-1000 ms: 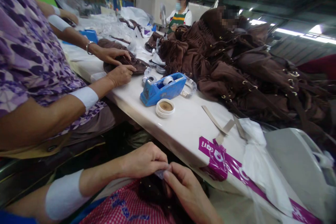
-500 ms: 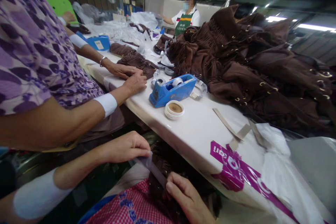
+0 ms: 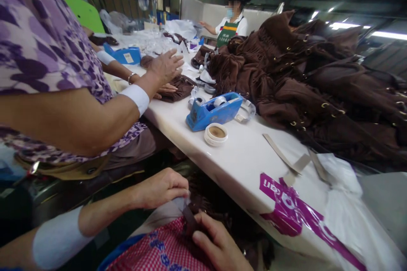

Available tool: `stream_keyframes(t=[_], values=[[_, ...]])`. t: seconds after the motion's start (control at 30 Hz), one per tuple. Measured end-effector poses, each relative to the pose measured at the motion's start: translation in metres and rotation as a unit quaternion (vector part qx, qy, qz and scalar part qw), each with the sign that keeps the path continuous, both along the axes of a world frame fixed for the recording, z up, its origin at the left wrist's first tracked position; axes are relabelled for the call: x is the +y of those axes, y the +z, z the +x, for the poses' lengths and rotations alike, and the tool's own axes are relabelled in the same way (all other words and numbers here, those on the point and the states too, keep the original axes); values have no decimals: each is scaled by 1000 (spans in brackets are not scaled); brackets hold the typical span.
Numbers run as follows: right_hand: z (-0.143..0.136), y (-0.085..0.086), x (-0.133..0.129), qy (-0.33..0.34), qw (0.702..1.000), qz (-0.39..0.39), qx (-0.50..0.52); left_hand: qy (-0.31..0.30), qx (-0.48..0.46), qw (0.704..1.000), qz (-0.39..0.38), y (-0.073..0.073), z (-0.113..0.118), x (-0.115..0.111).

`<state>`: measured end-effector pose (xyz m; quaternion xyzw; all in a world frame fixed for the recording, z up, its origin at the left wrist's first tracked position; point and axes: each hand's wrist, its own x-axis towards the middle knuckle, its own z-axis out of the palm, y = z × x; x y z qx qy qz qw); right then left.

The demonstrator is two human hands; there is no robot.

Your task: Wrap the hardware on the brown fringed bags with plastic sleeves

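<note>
Low in the head view, below the table edge, my left hand (image 3: 162, 187) pinches the upper end of a short grey tape strip (image 3: 187, 213). My right hand (image 3: 219, 246) pinches its lower end and presses it against a dark brown fringed piece (image 3: 222, 209) lying on my lap. A red checked apron (image 3: 165, 250) shows under both hands. The strip is short and slanted between my fingertips.
A white table (image 3: 241, 152) carries a blue tape dispenser (image 3: 213, 111), a small tape roll (image 3: 216, 134), loose strips (image 3: 286, 161) and a big heap of brown fringed garments (image 3: 318, 80). A person in purple on my left lifts a hand (image 3: 165, 65). A masked worker (image 3: 232, 23) sits far back.
The strip between my hands has shortened and my hands have come closer together on the brown piece. The neighbour's near hand has risen off the table.
</note>
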<state>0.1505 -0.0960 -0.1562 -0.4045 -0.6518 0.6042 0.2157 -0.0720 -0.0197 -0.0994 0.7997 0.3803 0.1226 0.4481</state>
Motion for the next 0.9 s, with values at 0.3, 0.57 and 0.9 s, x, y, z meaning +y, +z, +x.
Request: stream_keyframes(t=[0.3, 0.57, 0.9], values=[[-9, 3, 14, -48, 997, 15, -67, -17, 104, 975, 194, -9, 0, -12], [-22, 24, 14, -95, 995, 13, -33, -44, 142, 958, 246, -8, 20, -23], [23, -22, 3, -66, 984, 131, -102, 53, 76, 988, 125, -10, 26, -5]])
